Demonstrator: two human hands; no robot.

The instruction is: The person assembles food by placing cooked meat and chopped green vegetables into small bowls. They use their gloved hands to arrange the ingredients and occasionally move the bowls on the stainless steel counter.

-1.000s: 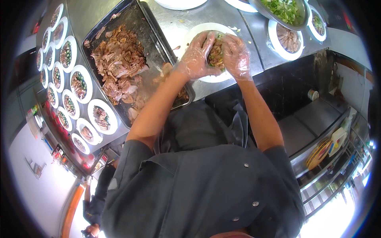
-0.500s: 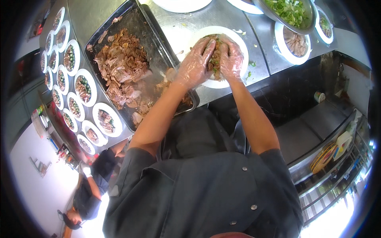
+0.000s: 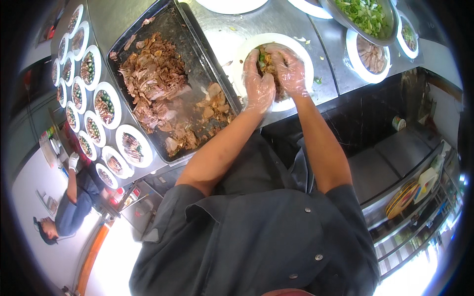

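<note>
Both my hands wear clear plastic gloves and cup a small heap of shredded meat with chopped greens point(image 3: 269, 60) on a white plate point(image 3: 242, 52). My left hand point(image 3: 258, 85) curves round its left side, fingers pointing away from me. On the opposite side, my right hand point(image 3: 290, 72) presses in with bent fingers. Part of the heap is hidden under the hands. Left of the plate, a dark baking tray point(image 3: 210, 59) holds a big pile of shredded meat point(image 3: 153, 74) and a smaller, browner pile point(image 3: 216, 106) near its right edge.
Several plated portions of meat and greens point(image 3: 107, 104) line the counter's left. At the right, a metal bowl of chopped greens point(image 3: 363, 17) overhangs a plate of sliced meat point(image 3: 370, 55). More white plates point(image 3: 232, 4) sit at the far edge. A co-worker point(image 3: 76, 202) stands at lower left.
My left hand has shifted nearer and turned, uncovering more greens. My right hand has moved slightly, its fingers more bent. The co-worker has moved farther left.
</note>
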